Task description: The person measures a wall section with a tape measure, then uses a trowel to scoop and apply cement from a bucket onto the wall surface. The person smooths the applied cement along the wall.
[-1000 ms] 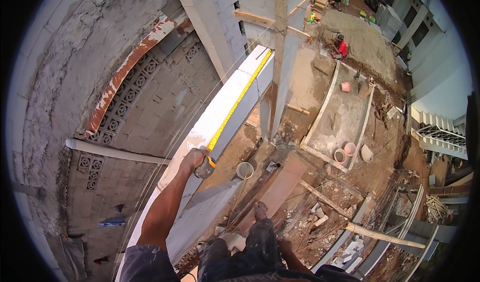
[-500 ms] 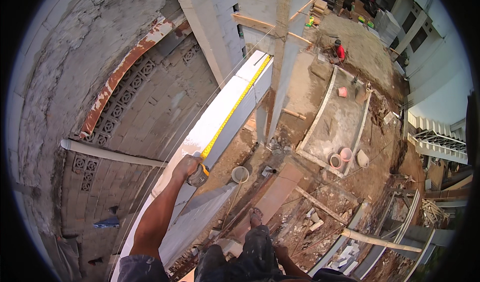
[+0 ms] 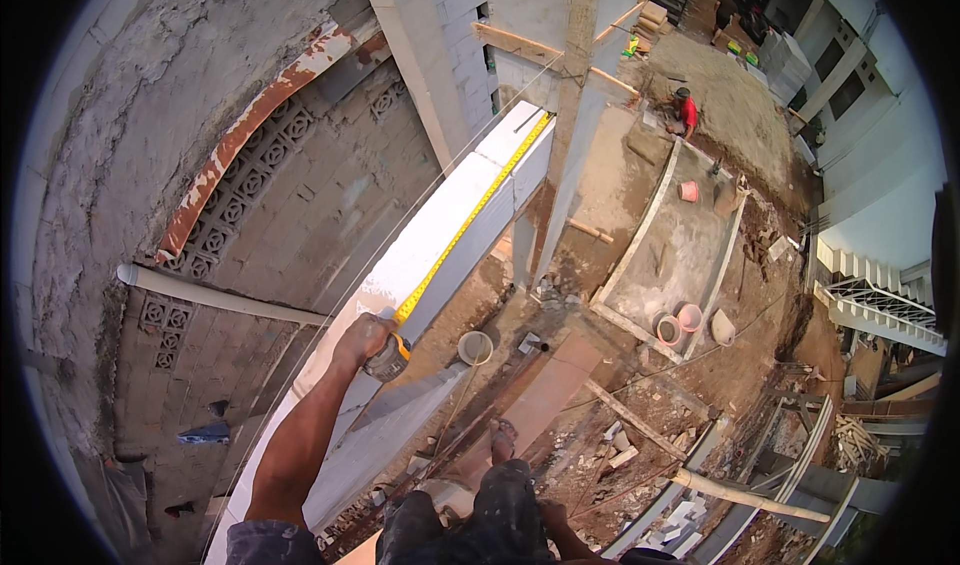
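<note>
My left hand [image 3: 362, 339] is closed around a tape measure [image 3: 388, 361] with a dark case and yellow trim, at the edge of a low wall of white blocks [image 3: 420, 245]. Its yellow blade [image 3: 472, 221] is pulled out along the wall's top edge as far as the concrete post [image 3: 573, 85]. A taut string line [image 3: 440, 177] runs along the wall's other side. Beside my right thigh, low in the picture, is my right hand [image 3: 552, 513]. Its fingers are mostly hidden, and I cannot make out anything in it.
My foot stands on a brown plank [image 3: 545, 390] high above the ground. A bucket [image 3: 475, 347] is close to the wall. Further right lies a framed mixing bed [image 3: 655, 265] with pails. A person in red [image 3: 685, 113] crouches beyond it. A bamboo pole [image 3: 750, 495] crosses at lower right.
The view has shifted slightly. My left hand still holds the tape measure at the wall's edge, with the blade lying out along it. The person in red has leaned forward a little.
</note>
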The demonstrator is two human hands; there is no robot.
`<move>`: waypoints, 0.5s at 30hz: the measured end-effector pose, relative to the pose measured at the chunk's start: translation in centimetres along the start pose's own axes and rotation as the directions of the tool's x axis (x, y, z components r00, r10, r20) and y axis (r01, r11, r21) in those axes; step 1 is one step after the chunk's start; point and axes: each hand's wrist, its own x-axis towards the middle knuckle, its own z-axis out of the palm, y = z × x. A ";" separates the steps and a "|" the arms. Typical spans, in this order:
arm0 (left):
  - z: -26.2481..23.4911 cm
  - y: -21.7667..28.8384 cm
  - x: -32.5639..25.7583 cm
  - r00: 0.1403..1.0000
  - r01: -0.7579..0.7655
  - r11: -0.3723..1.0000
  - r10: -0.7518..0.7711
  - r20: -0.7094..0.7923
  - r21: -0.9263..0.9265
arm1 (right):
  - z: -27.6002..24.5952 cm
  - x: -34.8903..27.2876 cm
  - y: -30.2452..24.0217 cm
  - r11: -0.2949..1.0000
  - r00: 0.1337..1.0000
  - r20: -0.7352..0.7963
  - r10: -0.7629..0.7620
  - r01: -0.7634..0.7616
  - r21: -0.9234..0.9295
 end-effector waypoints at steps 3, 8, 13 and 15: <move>-0.6 1.5 -0.4 0.983 0.124 0.986 -0.137 0.121 0.114 | -1.8 -0.8 -2.9 0.980 0.995 0.024 -0.097 0.100 -0.172; -1.1 2.7 -1.0 0.989 0.076 0.987 -0.093 0.116 0.143 | -4.0 -1.2 -7.2 0.776 0.943 0.100 -0.318 0.319 -0.543; -0.9 2.3 -0.8 0.991 0.031 0.990 -0.049 0.124 0.139 | -4.1 -0.9 -8.2 0.878 0.979 0.060 -0.195 0.201 -0.435; -0.9 2.0 -0.7 0.990 0.031 0.992 -0.047 0.131 0.125 | -4.0 -0.8 -8.1 0.980 0.999 0.031 0.011 -0.004 -0.201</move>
